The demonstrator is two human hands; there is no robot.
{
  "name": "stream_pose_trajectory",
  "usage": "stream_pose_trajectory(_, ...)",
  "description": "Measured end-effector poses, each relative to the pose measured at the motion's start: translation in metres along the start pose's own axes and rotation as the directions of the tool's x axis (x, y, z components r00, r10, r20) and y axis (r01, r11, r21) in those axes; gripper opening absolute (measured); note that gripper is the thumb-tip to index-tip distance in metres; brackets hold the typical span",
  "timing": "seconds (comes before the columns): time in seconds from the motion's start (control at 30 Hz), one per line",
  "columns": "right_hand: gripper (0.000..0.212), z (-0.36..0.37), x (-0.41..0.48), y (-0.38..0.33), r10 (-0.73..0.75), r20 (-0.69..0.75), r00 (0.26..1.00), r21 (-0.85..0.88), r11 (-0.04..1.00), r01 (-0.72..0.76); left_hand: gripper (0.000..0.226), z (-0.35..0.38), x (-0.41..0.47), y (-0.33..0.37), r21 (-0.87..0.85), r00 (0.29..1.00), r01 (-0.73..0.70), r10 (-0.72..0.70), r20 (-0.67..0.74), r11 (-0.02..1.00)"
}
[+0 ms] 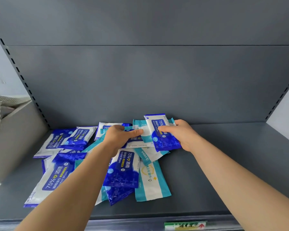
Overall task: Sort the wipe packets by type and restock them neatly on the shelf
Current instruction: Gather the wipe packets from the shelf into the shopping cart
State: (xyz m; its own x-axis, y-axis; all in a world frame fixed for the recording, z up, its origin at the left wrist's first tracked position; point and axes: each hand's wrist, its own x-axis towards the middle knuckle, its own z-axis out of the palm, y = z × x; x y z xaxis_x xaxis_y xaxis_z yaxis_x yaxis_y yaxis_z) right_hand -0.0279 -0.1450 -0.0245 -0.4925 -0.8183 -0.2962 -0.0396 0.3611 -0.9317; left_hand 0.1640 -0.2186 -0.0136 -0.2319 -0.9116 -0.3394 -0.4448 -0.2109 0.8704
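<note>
The right hand (184,136) pinches one blue alcohol wipe packet (164,132) between thumb and fingers, holding it tilted above the far edge of the pile (123,169). The left hand (118,136) rests on a teal packet (146,136); its fingers are hidden, so its hold cannot be told. Blue and teal packets lie jumbled on the grey shelf (223,172). Sorting appears barely begun.

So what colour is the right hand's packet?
A blue and white alcohol-wipe packet, head view.
</note>
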Motion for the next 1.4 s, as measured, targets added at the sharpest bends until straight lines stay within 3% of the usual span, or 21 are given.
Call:
stream_pose_trajectory(0.13, 0.074, -0.011, 0.002, 0.001, 0.019, -0.001, 1.0, -0.009, 1.0, -0.019, 0.07, 0.019, 0.006, 0.014, 0.024, 0.998, -0.049, 0.048, 0.046, 0.998)
stream_pose_trajectory(0.37, 0.067, -0.012, -0.003, 0.007, 0.021, 0.036, 0.999, 0.062, 0.998, -0.023, 0.067, 0.034, 0.013, 0.013, 0.046, 0.988, -0.006, -0.001, 0.152, 0.999)
stream_pose_trajectory(0.67, 0.059, -0.021, -0.014, -0.001, -0.114, 0.004, 0.993, 0.236, 0.966, 0.11, 0.057, 0.039, -0.002, 0.037, -0.2, 0.958, -0.24, 0.265, 0.111, 0.95)
stream_pose_trajectory(0.87, 0.055, -0.06, -0.05, -0.018, -0.209, -0.131, 0.969, 0.147, 0.963, 0.227, 0.046, 0.062, -0.034, 0.051, -0.375, 0.915, -0.294, 0.373, 0.157, 0.879)
stream_pose_trajectory(1.1, 0.039, -0.133, -0.098, 0.011, -0.206, -0.263, 0.943, 0.038, 0.974, 0.223, 0.048, 0.138, -0.076, 0.055, -0.448, 0.87, -0.203, 0.37, 0.326, 0.871)
stream_pose_trajectory(1.4, 0.052, -0.281, -0.148, 0.073, -0.149, -0.43, 0.89, 0.064, 0.979, 0.195, 0.048, 0.291, -0.144, 0.079, -0.435, 0.798, -0.165, 0.379, 0.468, 0.885)
